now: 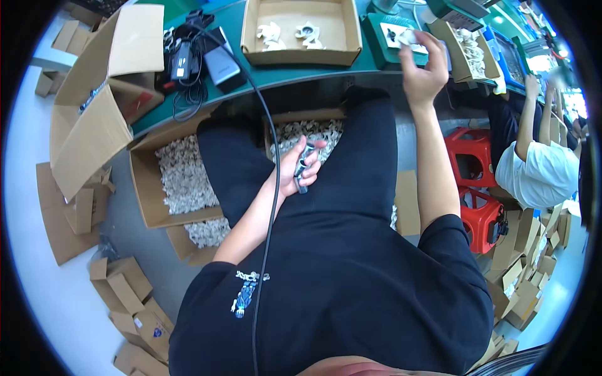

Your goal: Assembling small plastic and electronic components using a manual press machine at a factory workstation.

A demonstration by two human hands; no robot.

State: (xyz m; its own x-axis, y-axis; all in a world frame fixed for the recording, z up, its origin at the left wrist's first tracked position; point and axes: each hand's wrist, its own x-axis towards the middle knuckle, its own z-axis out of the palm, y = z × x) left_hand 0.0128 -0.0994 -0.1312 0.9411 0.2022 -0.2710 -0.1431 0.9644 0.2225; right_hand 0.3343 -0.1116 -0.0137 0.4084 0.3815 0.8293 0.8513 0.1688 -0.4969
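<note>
My left hand is over my lap, its fingers curled around a dark grey elongated piece with lighter round spots; its kind I cannot make out. My right hand reaches to the bench at the upper right. Between thumb and fingertips it pinches a small white plastic part, held over or against a green fixture with a white top plate. The fingers partly hide where part and plate meet. Left of the fixture stands a shallow cardboard box with a few white parts inside.
Cartons filled with white parts stand by my legs. A narrow box of white parts is right of the fixture. A black cable hangs before me. Red stools and a person in a light shirt are at right.
</note>
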